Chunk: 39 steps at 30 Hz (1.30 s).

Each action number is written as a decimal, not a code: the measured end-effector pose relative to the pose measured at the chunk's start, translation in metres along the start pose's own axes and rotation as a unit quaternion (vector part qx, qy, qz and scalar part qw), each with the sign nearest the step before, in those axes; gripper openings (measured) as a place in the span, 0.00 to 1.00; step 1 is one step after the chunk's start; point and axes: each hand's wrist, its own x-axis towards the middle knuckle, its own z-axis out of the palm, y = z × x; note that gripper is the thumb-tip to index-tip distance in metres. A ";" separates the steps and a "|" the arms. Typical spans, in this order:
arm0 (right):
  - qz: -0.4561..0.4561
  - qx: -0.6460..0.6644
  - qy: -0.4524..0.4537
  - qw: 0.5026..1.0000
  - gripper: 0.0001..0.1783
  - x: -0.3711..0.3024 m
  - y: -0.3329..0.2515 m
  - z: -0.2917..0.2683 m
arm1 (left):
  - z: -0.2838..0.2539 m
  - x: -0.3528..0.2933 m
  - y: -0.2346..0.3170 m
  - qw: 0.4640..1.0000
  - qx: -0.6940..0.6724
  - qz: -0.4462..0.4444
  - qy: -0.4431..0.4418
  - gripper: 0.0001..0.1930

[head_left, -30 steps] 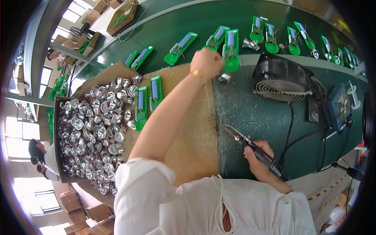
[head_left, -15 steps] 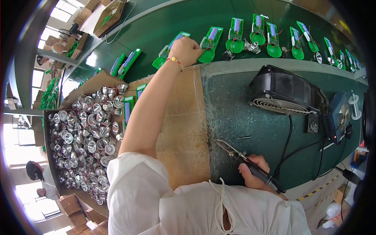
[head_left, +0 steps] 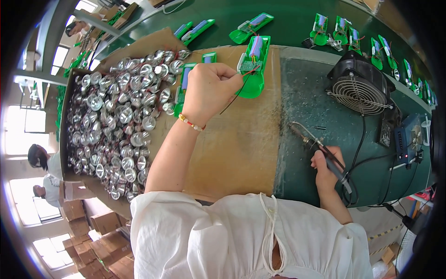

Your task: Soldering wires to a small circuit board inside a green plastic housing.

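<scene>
My left hand [head_left: 213, 88] is closed over the cardboard mat. Its thumb and forefinger appear to pinch the thin red and black wires [head_left: 250, 72] of a green plastic housing [head_left: 253, 87]. This housing has a purple battery [head_left: 256, 45] and a small circuit board inside, and a rounded near end. Low on the right, my right hand [head_left: 327, 163] is wrapped around a soldering iron [head_left: 335, 172]. The iron's metal tip slants up and left over the green bench. Two more green housings [head_left: 180, 98] lie partly behind my left hand.
A cardboard box [head_left: 70, 123] full of shiny reflector cups [head_left: 123, 116] stands left. Several green housings [head_left: 320, 30] line the far bench. On the right are a black fan [head_left: 360, 90], a blue soldering station [head_left: 408, 139] and trailing cables. Other people [head_left: 46, 158] are at far left.
My left hand has brought a green housing from the far row nearer, onto the cardboard's far end. My right hand still grips the soldering iron. The view has shifted.
</scene>
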 end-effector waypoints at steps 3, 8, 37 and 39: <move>-0.012 0.003 0.008 1.000 0.07 0.001 0.002 0.002 | -0.015 -0.017 0.002 1.000 0.013 0.010 0.020 0.08; -0.009 0.003 0.022 1.000 0.07 0.000 0.003 0.003 | -0.025 -0.039 -0.001 0.999 0.008 0.016 0.047 0.08; -0.055 0.031 0.008 0.998 0.07 0.003 0.010 0.002 | -0.090 -0.035 0.023 0.996 0.037 0.052 0.056 0.13; -0.058 0.028 0.015 0.998 0.06 0.001 0.010 0.002 | -0.101 -0.041 0.029 0.995 0.049 0.043 0.073 0.13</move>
